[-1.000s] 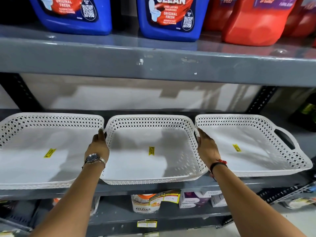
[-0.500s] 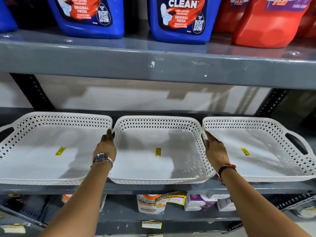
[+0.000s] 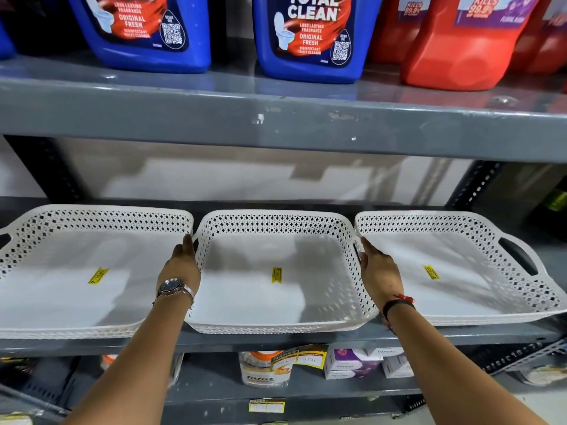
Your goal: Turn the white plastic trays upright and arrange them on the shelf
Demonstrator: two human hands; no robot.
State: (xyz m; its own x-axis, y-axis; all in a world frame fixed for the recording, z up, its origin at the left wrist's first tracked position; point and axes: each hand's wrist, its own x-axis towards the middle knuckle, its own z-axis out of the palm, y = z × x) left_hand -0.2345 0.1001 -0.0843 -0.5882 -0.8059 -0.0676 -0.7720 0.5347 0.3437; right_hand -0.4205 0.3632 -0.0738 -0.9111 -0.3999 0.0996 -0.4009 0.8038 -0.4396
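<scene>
Grey shelf [image 3: 276, 343] carries three white trays side by side, all open side up. The middle tray [image 3: 260, 305] sits between the two hands and is the one being handled. Its front rim overhangs the shelf edge a little.

Left tray [image 3: 61, 302] lies just outside the left-hand grip, its near wall touching or nearly touching the middle tray. Right tray [image 3: 478, 299] lies just outside the right-hand grip, its far handle slot facing away.

Left hand [image 3: 182, 268] lies flat along the middle tray's left wall, fingers together and extended, tips at the handle slot. Right hand [image 3: 379, 271] mirrors it on the right wall. Both press inward on the walls; whether any finger hooks into a slot I cannot tell.

Judgement: final squaring step, task close to done. To do it well, push with equal pressure from both sides so the tray slides straight back without twisting. Keep fingers clear of the narrow gaps to the neighbours. The lattice walls probably flex, so press low.
</scene>
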